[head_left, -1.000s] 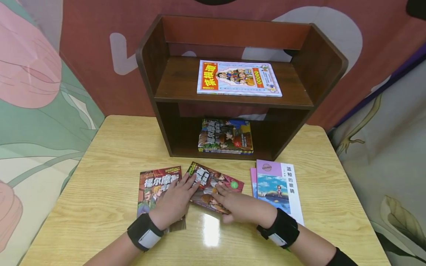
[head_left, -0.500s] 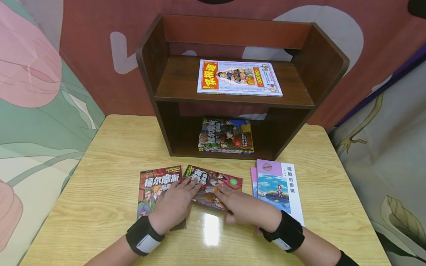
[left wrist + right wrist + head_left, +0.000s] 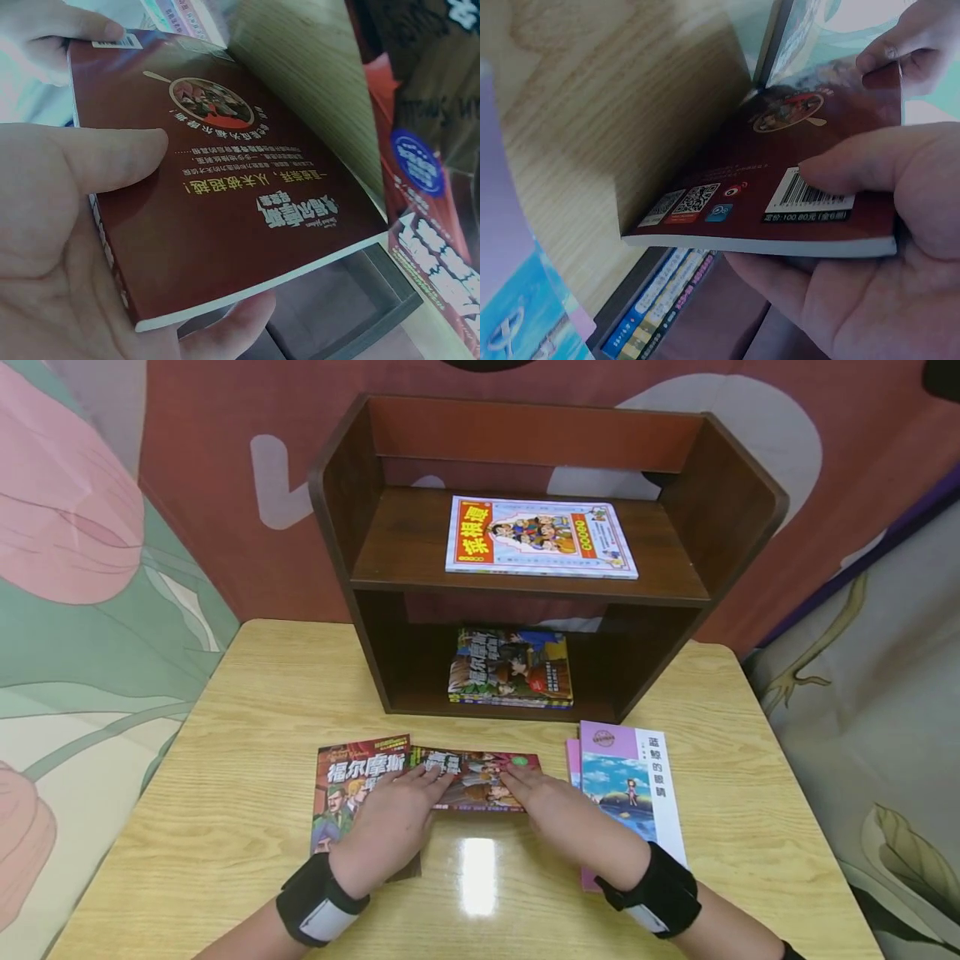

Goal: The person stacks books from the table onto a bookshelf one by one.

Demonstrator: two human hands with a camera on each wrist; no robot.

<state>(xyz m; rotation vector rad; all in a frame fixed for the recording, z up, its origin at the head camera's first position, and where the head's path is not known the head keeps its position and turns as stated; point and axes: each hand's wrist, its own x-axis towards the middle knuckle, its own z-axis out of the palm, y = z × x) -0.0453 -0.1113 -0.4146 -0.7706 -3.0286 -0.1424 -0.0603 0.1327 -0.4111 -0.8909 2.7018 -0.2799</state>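
Both hands hold one dark-red paperback book (image 3: 483, 785), its illustrated front cover up in the head view. My left hand (image 3: 386, 831) grips its left end, with the thumb on the plain back cover (image 3: 217, 202) and fingers on the other side. At the opposite end my right hand (image 3: 573, 818) pinches it, thumb over the barcode (image 3: 810, 193). The book is tilted, its far long edge raised. Under my left wrist lies another illustrated paperback (image 3: 337, 797), partly covered by that hand.
A dark wooden bookshelf (image 3: 367, 643) stands at the back of the table (image 3: 210, 727). A stack of comic books (image 3: 510, 668) lies on its lower shelf, a white-bordered book (image 3: 540, 537) on the upper one. Two pink-and-white books (image 3: 656, 777) lie overlapped at right, near my right forearm.
The held book has turned from slanting to nearly level across and tipped steeper, so its cover looks narrower. My right hand has shifted right and slightly up; my left has barely moved.
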